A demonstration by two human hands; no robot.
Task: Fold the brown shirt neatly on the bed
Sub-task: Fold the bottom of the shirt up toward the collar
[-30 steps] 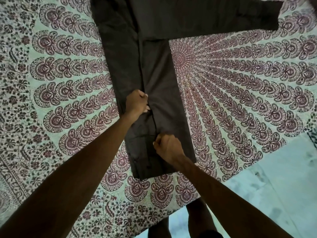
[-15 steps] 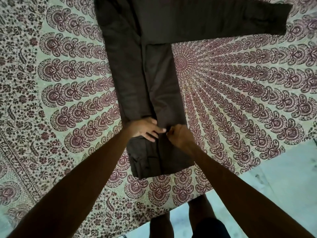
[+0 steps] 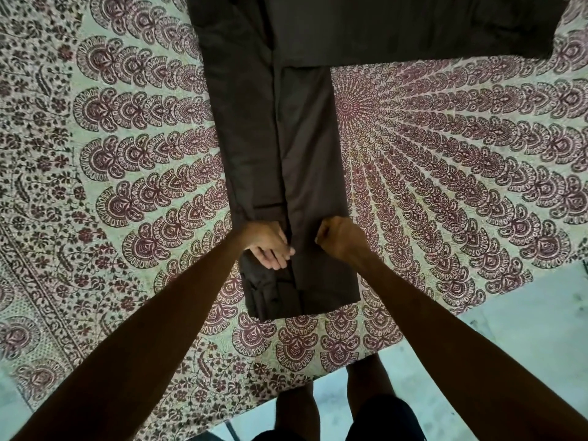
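Fingers (image 3: pixel 280 249) of left hand flat, right hand (image 3: pixel 339 238) fisted, on brown shirt (image 3: pixel 286 138) running lengthwise away.

One brown shirt (image 3: pixel 305 148) lies on one patterned bedspread (image 3: pixel 445 173) — a single sleeve (image 3: pixel 429 30) stretches to the far right. Two hands rest on the shirt's near part: the left hand (image 3: pixel 269 246) flat, the right hand (image 3: pixel 339 238) fisted. Two bare legs (image 3: pixel 331 405) show at the near edge — one strip of pale floor (image 3: pixel 509 329) on the right.

Brown shirt (image 3: pixel 286 160) lies flat, folded narrow, one sleeve apparently outstretched.
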